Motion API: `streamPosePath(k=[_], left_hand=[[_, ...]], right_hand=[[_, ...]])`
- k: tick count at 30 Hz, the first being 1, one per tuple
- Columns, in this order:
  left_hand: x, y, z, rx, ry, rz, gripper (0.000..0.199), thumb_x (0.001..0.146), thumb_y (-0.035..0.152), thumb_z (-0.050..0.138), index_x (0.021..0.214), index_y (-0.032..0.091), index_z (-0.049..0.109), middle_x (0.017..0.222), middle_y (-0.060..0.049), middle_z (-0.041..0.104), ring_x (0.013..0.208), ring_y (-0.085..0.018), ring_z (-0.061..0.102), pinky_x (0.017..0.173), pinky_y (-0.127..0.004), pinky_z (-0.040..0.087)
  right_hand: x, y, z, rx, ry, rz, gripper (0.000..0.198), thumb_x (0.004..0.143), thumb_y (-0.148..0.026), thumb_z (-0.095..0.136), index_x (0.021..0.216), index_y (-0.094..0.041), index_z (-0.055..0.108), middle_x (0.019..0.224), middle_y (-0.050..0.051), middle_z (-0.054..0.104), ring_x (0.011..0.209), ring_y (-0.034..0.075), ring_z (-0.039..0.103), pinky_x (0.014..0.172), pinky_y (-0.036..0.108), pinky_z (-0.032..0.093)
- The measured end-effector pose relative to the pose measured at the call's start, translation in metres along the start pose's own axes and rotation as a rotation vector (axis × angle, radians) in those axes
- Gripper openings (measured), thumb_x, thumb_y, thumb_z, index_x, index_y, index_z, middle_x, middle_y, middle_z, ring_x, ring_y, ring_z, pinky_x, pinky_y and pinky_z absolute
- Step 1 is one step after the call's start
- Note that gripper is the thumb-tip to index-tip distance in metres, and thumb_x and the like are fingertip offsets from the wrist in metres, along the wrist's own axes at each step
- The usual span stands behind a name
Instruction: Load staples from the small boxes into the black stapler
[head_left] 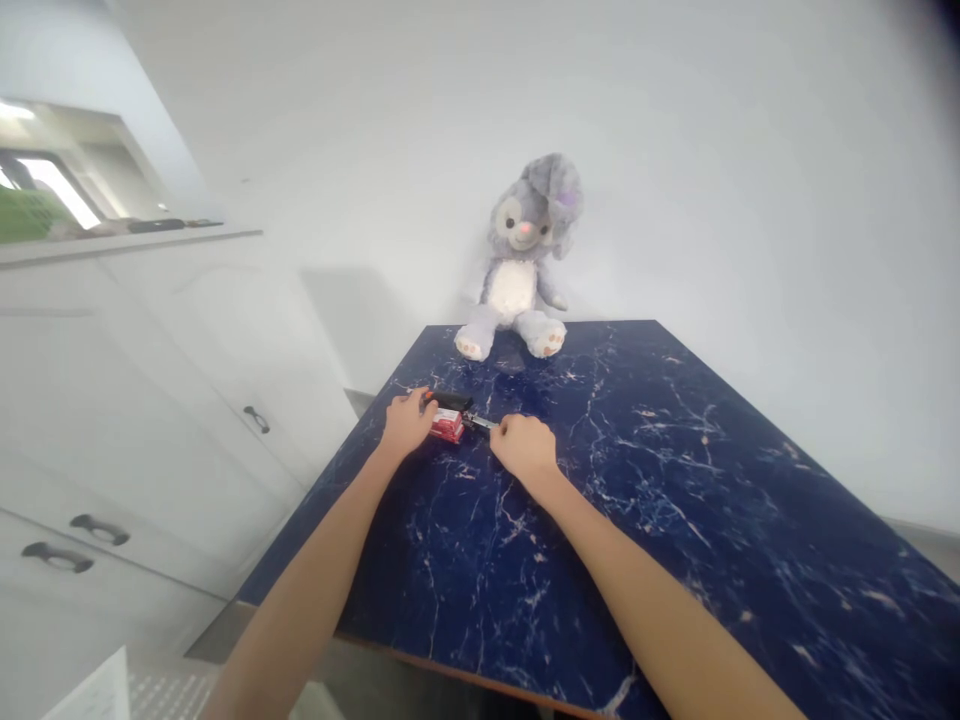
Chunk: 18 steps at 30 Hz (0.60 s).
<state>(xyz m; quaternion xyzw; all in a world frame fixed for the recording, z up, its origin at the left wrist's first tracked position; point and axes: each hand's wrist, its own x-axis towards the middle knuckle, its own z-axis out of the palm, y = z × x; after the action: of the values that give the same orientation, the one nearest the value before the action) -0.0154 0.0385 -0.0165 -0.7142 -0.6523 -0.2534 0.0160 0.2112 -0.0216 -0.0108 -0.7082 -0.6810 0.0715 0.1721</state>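
My left hand [407,422] is closed at the left end of a small red-and-white box [448,425], its fingertips against it. Just behind the box lies a black object with an orange end [450,400], close to my left fingers. My right hand [525,445] is curled into a fist around one end of a slim metallic piece [481,422]. That piece points left, toward the box and the black object. Whether it joins the black object cannot be made out, and its right end is hidden in my fist.
A grey-and-white plush rabbit [514,285] sits at the back of the blue marbled table [637,480], against the white wall. White cabinets with dark handles [256,418] stand along the left. A white perforated surface [169,695] shows at the lower left.
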Motion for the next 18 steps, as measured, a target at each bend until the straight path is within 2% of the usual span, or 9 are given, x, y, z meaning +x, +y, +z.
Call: streamPosePath(k=[8,18], left_hand=[[-0.001,-0.002,0.004,0.039,0.070,0.053,0.040,0.095,0.037,0.046,0.126,0.018,0.062,0.111,-0.012,0.072,0.107,-0.030,0.060,0.096,-0.041,0.045],[0.000,-0.003,0.009,0.045,0.151,0.000,0.045,0.098,0.043,0.040,0.126,0.016,0.062,0.108,-0.014,0.072,0.111,-0.030,0.061,0.100,-0.046,0.041]], right_hand=[[-0.007,-0.008,0.002,-0.014,-0.001,-0.036,0.030,0.090,-0.029,0.045,0.098,-0.015,0.070,0.091,0.015,0.072,0.086,0.027,0.071,0.076,0.035,0.052],[-0.016,-0.017,0.013,-0.027,-0.028,-0.144,0.034,0.090,-0.028,0.044,0.111,-0.009,0.062,0.091,0.018,0.071,0.086,0.029,0.071,0.075,0.036,0.051]])
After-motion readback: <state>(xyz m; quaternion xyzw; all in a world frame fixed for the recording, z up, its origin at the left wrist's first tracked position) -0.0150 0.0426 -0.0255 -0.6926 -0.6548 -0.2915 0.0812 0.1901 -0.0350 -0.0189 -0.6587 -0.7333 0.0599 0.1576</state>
